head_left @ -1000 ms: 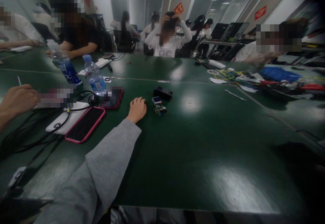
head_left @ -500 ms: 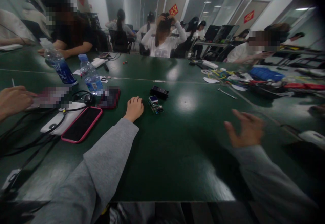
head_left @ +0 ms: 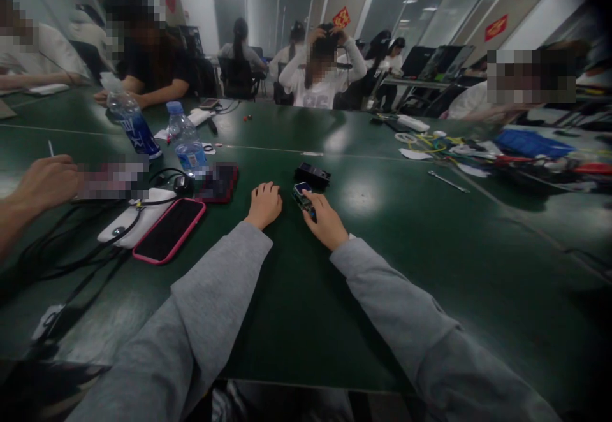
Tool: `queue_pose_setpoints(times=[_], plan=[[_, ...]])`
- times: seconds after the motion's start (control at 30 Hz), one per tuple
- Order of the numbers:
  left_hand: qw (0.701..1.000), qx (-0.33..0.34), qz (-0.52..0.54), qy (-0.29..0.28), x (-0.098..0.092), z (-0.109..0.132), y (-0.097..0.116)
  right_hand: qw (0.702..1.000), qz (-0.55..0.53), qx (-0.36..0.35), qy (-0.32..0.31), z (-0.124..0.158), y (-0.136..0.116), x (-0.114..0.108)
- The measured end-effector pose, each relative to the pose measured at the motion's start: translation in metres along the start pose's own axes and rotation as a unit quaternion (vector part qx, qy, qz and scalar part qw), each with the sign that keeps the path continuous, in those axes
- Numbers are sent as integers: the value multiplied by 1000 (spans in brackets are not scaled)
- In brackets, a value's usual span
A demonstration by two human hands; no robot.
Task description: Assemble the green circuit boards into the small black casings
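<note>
A small green circuit board (head_left: 298, 199) with a little screen (head_left: 303, 187) lies on the dark green table. My right hand (head_left: 327, 219) has come down on its right side, the thumb at the near end and the fingers by the screen, closed on the board and covering much of it. Just to the left, my left hand (head_left: 265, 205) rests palm down on the table, fingers stretched out and slightly bent, holding nothing and apart from the board. Right behind the board sits a black rectangular case (head_left: 312, 174).
On the left are a pink-edged phone (head_left: 169, 231), a white power bank (head_left: 129, 221) with black cables, a dark red-edged device (head_left: 220, 183) and two bottles (head_left: 187, 145). Another person's hand (head_left: 50, 183) is at far left. A wrench (head_left: 448, 181) and tangled wires (head_left: 430, 145) lie right.
My right hand has moved left from open air over the right of the table onto the circuit board. My left hand has stayed in place. The view has shifted slightly.
</note>
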State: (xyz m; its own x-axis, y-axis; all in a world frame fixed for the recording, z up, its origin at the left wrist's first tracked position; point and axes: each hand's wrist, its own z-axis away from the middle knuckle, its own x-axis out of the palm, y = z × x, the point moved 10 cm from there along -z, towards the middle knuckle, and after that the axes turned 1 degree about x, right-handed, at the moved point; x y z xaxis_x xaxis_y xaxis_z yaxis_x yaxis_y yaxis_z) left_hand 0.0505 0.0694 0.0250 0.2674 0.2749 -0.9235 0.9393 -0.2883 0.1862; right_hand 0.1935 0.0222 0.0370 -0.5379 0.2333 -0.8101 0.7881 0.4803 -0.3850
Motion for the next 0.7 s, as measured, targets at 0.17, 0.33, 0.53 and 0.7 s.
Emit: queue_pose_setpoints(times=[0.17,0.33,0.53,0.7], plan=[[1000,0,-5,-11,-1,-1,0,1000,18,-8,-16,42,16,-29],[1000,1,3,-23,0,0,0,998,47,25,16,80,46,-70],[1000,3,2,-12,1,0,-1,994,-15,85,69,84,67,-88],[1000,9,5,-5,1,0,-1,977,-106,162,86,86,86,-91]])
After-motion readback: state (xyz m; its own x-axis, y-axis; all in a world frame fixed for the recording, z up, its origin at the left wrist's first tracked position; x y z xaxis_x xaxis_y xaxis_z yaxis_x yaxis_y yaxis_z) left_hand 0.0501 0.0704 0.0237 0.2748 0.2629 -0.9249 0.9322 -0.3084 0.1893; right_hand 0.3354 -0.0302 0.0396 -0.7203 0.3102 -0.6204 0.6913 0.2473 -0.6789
